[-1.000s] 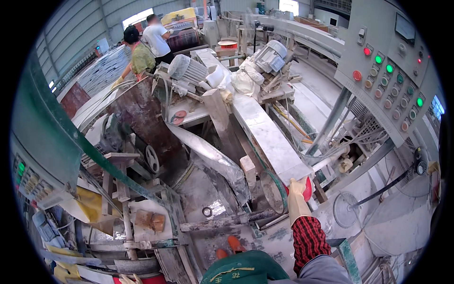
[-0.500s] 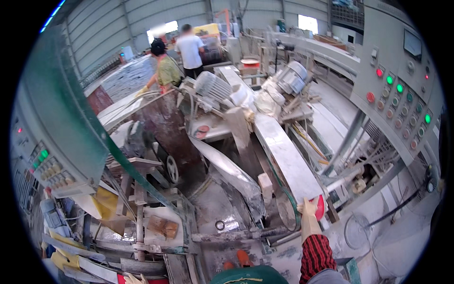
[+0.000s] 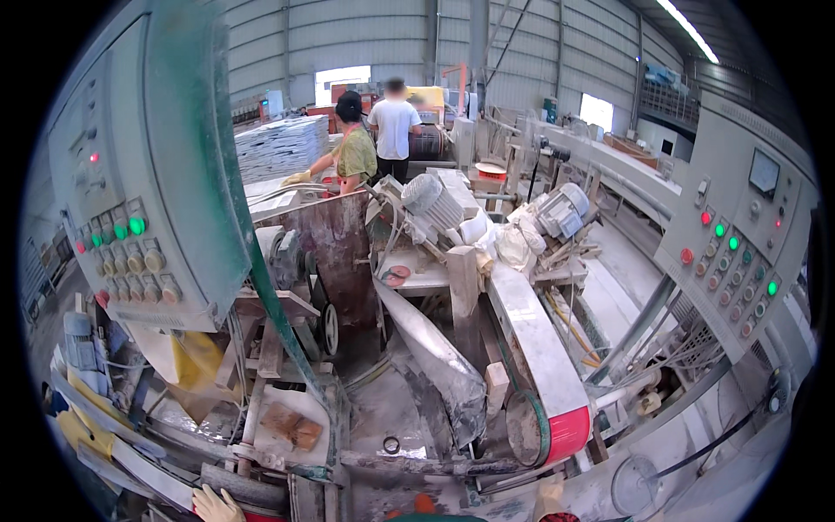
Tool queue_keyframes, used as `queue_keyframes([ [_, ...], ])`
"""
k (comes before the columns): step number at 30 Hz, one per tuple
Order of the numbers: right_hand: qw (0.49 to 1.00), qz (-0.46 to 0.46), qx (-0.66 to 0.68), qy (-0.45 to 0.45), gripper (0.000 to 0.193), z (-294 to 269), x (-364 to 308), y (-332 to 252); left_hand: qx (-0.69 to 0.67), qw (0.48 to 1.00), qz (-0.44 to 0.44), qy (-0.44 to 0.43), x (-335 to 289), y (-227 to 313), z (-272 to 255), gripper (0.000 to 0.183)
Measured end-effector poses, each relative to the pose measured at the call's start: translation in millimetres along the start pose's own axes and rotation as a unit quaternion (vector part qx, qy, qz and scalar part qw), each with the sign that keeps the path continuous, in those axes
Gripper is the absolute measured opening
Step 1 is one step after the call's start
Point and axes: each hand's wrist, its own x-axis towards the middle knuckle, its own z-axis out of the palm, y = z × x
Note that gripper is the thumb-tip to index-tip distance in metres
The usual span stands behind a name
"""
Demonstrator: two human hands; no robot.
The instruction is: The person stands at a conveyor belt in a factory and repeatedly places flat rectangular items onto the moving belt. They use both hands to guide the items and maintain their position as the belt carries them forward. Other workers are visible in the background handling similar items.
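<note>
At the lower left edge, my left hand (image 3: 217,505), in a pale glove, has its fingers spread over the near end of a narrow conveyor (image 3: 155,472). Part of a red surface shows beside it. I cannot see anything held in it. My right hand (image 3: 548,499) is only partly in view at the bottom edge, blurred, with its fingers not clear. It is just below the red end (image 3: 570,435) of the right-hand belt conveyor (image 3: 544,348), apart from it. This conveyor has a pale flat top, and a green belt edge runs round its end roller.
Control cabinets with lit buttons stand at left (image 3: 148,200) and right (image 3: 731,235). Two motors (image 3: 432,200) (image 3: 561,211) sit over the conveyor. A grey chute (image 3: 430,339) slants between the frames. Two people (image 3: 355,152) (image 3: 394,126) stand farther back near stacked slabs (image 3: 278,146).
My right hand has come off the conveyor's red end and drawn back toward me. More of my left hand shows. The view has tilted up and turned left.
</note>
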Motion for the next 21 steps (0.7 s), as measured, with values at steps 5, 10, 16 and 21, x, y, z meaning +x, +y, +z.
queue_keyframes([
  [5,0.963,0.109,-0.189,-0.159,0.066,-14.2,-6.6,23.0,-0.081,0.992,-0.054,0.075,-11.5,-7.4,60.5,0.05],
  [10,0.944,0.08,-0.192,-0.257,0.063,32.2,-20.8,-18.9,-0.084,0.991,-0.079,0.069,-23.9,-19.8,62.0,0.052],
  [16,0.908,-0.091,-0.282,-0.295,0.063,87.1,-31.0,-17.9,-0.105,0.991,-0.071,0.033,-22.1,-14.3,60.1,0.055],
  [21,0.864,-0.093,-0.359,-0.34,0.065,74.5,-48.3,-36.4,-0.126,0.99,-0.064,-0.012,-20.5,-2.2,43.5,0.057],
])
